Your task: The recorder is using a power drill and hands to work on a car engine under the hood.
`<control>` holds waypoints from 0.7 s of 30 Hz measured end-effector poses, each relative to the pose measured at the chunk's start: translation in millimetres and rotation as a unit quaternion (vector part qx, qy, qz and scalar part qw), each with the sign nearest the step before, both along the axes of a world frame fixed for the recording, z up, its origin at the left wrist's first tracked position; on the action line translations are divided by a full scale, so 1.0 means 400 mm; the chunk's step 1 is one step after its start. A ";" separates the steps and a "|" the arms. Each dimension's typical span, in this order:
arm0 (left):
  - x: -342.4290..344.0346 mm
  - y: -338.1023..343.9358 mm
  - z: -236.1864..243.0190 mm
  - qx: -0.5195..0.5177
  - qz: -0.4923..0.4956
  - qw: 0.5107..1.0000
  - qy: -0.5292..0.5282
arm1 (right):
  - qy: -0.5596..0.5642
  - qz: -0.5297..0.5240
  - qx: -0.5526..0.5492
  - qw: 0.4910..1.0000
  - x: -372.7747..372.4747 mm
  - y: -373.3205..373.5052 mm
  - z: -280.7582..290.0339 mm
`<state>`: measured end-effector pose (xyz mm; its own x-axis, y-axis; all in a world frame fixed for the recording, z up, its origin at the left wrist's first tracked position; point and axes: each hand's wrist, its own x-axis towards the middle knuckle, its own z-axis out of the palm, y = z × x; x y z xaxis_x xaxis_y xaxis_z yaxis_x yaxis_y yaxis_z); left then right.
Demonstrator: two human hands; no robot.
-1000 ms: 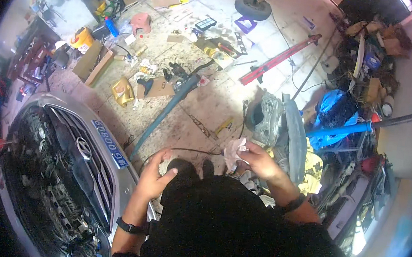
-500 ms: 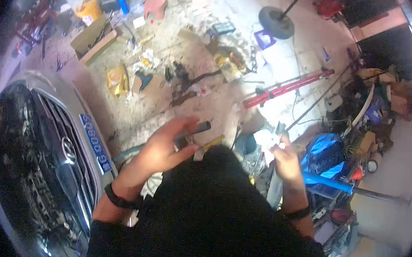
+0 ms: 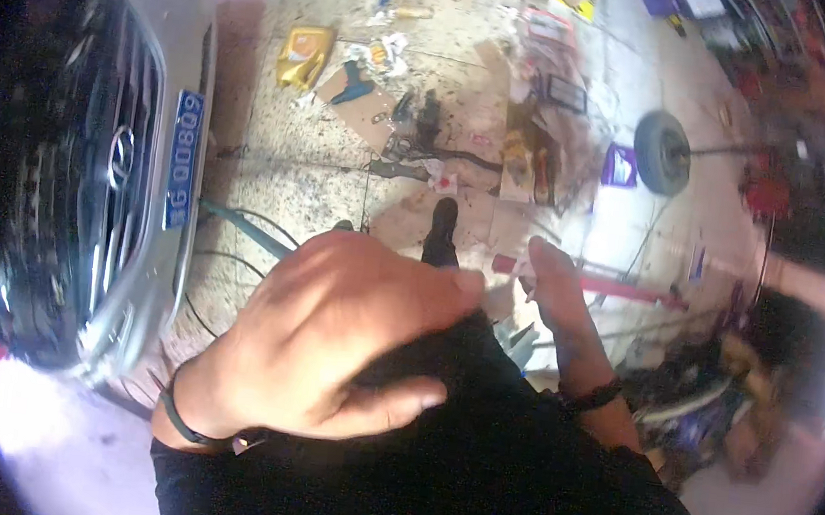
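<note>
As the bare left hand (image 3: pixel 324 334) is spread wide, perhaps for balance,
the right hand (image 3: pixel 556 283), before a long red bar (image 3: pixel 620 287), is unreadable in grip.

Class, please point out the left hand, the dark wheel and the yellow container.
Left hand (image 3: pixel 315 326): head view, back of the hand.
Dark wheel (image 3: pixel 659 151): head view, on the tyre.
Yellow container (image 3: pixel 304 57): head view, middle of its body.

This looks like a car repair workshop. A silver car (image 3: pixel 189 43) stands beside a stained tiled floor (image 3: pixel 290 179) strewn with a gun-shaped tool (image 3: pixel 352 85), a yellow jug (image 3: pixel 305 57) and cardboard (image 3: pixel 362 118).
</note>
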<state>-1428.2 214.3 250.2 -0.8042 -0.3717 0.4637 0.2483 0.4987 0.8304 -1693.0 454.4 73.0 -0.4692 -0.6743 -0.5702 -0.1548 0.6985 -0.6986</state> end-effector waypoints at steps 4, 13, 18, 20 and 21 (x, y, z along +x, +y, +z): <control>-0.134 0.038 0.108 -0.002 -0.016 1.000 0.002 | -0.068 -0.045 0.004 0.997 -0.199 -0.114 0.077; -0.363 0.036 0.225 -0.022 -0.011 0.996 -0.090 | -0.115 -0.124 -0.038 0.985 -0.515 -0.101 0.088; -0.409 -0.051 0.194 -0.039 -0.036 0.996 -0.070 | -0.012 0.042 0.003 0.999 -0.538 -0.189 0.030; -0.443 -0.109 0.073 0.010 0.006 0.995 -0.094 | -0.055 0.018 0.112 0.992 -0.497 -0.281 0.101; -0.477 -0.139 -0.036 0.066 0.062 0.991 -0.095 | -0.070 0.018 0.090 0.993 -0.502 -0.293 0.084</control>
<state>-1619.0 158.6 235.8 -0.8161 -0.5213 0.2495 0.0252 0.3991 0.9165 -1894.0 337.3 106.5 -0.3546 -0.5701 -0.7411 -0.0918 0.8100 -0.5791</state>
